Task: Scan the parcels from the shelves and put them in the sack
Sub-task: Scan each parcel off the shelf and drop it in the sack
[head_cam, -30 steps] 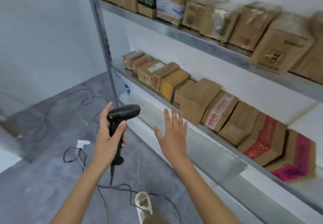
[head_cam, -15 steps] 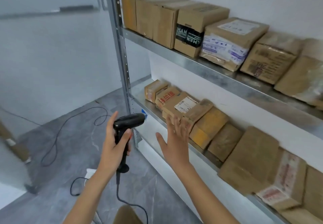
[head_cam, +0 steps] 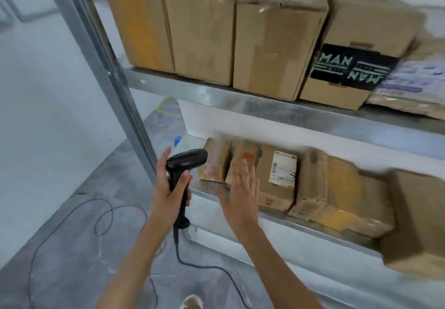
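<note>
My left hand [head_cam: 169, 189] grips a black corded barcode scanner [head_cam: 184, 164], its head aimed right at the lower shelf. My right hand [head_cam: 240, 192] is raised with fingers spread, empty, in front of a small cardboard parcel with a red mark [head_cam: 245, 158]. Beside it stands a parcel with a white label [head_cam: 280, 176] and, at the row's left end, a small brown parcel [head_cam: 215, 159]. Larger cardboard boxes [head_cam: 272, 43] line the upper shelf. No sack is in view.
The metal shelf upright [head_cam: 115, 80] rises just left of the scanner. The lower shelf's front rail [head_cam: 301, 226] and the upper shelf's rail [head_cam: 265, 108] run to the right. The scanner cable [head_cam: 207, 266] and another thin wire [head_cam: 103, 222] trail over the grey floor.
The view has swung left and closer to the shelf's left end. My right hand has moved up to the small parcels on the lower shelf. The scanner stays in my left hand.
</note>
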### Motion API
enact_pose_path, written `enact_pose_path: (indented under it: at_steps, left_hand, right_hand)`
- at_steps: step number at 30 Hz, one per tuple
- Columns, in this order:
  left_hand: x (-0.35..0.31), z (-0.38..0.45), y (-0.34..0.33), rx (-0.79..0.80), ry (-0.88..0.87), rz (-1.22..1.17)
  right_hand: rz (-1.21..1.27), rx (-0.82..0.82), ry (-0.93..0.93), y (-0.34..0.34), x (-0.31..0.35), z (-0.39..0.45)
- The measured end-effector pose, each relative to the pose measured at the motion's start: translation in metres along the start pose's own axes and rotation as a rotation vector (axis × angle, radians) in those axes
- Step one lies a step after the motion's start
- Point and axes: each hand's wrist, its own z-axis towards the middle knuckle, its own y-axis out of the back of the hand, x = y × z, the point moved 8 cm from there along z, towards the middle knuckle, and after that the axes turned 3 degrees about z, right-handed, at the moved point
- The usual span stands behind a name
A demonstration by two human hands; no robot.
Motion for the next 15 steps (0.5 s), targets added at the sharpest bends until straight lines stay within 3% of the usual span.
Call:
enact_pose_path:
  at_steps: [6,15]
  left_hand:
    - [0.027,0.050,0.017,0.129,0.052,-0.007]
    - [0.059,0.063,0.028,0.206,0.056,0.027]
  right_hand:
    - [-0.094,-0.025,-0.094,-0.044,0.033,0.047]
    - [-0.234,0.148,-0.243,-0.105,0.024,0.117]
